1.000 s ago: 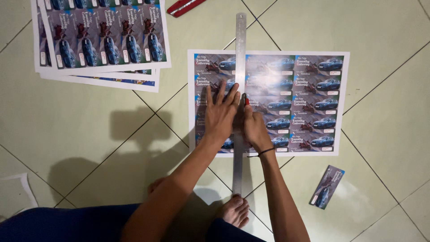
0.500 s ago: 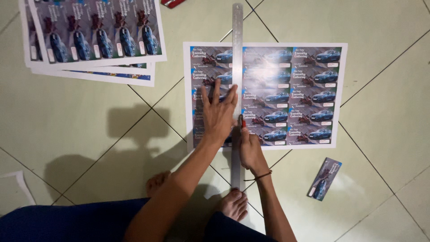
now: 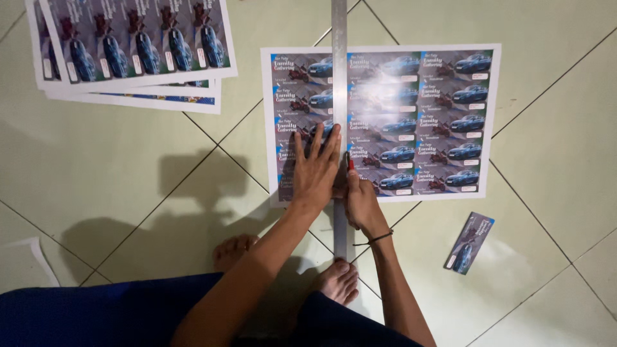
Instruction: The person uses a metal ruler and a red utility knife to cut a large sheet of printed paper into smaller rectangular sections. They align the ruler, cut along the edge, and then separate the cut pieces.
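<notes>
A printed sheet with rows of small blue-car cards lies on the tiled floor. A long metal ruler runs straight down the sheet between its card columns. My left hand presses flat on the ruler and the sheet's lower left part, fingers spread. Just right of the ruler, my right hand is closed around a red-tipped cutter whose tip touches the sheet along the ruler's edge.
A stack of similar printed sheets lies at the upper left. One cut-out card rests on the floor at the lower right. My bare feet are below the ruler's near end. A white paper scrap lies at the far left.
My right hand with the cutter has slid down along the ruler toward me. My left hand stays pressed on the ruler.
</notes>
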